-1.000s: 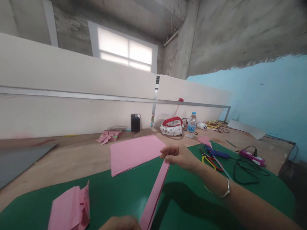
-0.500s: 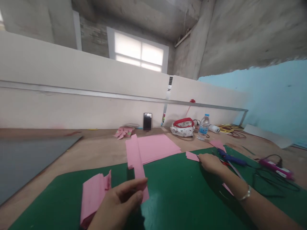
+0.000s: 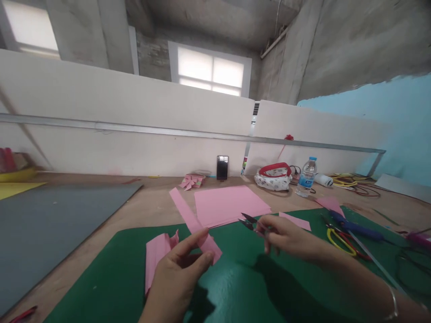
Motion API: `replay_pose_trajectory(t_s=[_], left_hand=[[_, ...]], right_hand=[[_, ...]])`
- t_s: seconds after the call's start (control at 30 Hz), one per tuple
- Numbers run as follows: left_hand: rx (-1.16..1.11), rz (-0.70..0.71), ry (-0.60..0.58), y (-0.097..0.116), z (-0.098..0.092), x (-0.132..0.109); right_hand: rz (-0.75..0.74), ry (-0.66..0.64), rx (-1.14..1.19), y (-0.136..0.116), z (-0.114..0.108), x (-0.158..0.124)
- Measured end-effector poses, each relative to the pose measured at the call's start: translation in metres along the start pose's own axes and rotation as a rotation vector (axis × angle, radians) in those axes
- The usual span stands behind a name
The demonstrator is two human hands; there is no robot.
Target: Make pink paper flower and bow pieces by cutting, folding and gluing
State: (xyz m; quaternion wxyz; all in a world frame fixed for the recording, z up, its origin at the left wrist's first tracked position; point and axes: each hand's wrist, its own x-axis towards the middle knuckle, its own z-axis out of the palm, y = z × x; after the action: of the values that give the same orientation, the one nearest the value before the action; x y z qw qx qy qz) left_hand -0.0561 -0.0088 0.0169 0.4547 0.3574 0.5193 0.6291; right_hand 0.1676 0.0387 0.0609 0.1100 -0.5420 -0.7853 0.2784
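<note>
My left hand [image 3: 183,269] pinches a long pink paper strip [image 3: 185,208] near its lower end, and the strip slants up to the left. In my right hand [image 3: 286,235] is a pair of thread snips [image 3: 248,221], its dark blades apart and pointing left toward the strip without touching it. A folded pink paper piece [image 3: 156,255] stands on the green cutting mat [image 3: 235,287], partly hidden by my left hand. Behind the strip lies a stack of pink paper sheets [image 3: 232,204]. A small pink paper piece [image 3: 296,220] rests beyond my right wrist.
Yellow- and red-handled scissors [image 3: 341,242] and a blue glue gun [image 3: 357,226] lie at the right. Toward the back stand a phone [image 3: 222,167], a white pouch [image 3: 273,177] and a water bottle [image 3: 306,177]. A grey board [image 3: 67,229] covers the left side.
My right hand has come up off the mat beside the small pink piece and moved left, with the snips now showing. The strip in my left hand has tilted left. The view has turned.
</note>
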Motion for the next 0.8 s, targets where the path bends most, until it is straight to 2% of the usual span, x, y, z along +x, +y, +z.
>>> replay_pose_trajectory(t_s=[0.13,0.23,0.47,0.6,0.8], left_hand=[[0.068,-0.059,0.002,0.0,-0.004,0.004],[0.127,-0.061,0.02,-0.001,-0.004,0.004],[0.188,-0.077,0.007,-0.003,0.001,-0.001],[0.111,-0.094,-0.008,-0.007,0.001,-0.001],[0.159,-0.067,-0.019,-0.013,0.001,-0.003]], right_hand=[[-0.074,-0.087,0.473,-0.011,0.048,-0.003],[-0.031,-0.139,0.659,-0.011,0.069,-0.009],[-0.094,-0.209,0.873,-0.014,0.072,-0.016],[-0.141,-0.153,0.838,-0.014,0.074,-0.016],[-0.229,-0.076,0.739,-0.014,0.077,-0.016]])
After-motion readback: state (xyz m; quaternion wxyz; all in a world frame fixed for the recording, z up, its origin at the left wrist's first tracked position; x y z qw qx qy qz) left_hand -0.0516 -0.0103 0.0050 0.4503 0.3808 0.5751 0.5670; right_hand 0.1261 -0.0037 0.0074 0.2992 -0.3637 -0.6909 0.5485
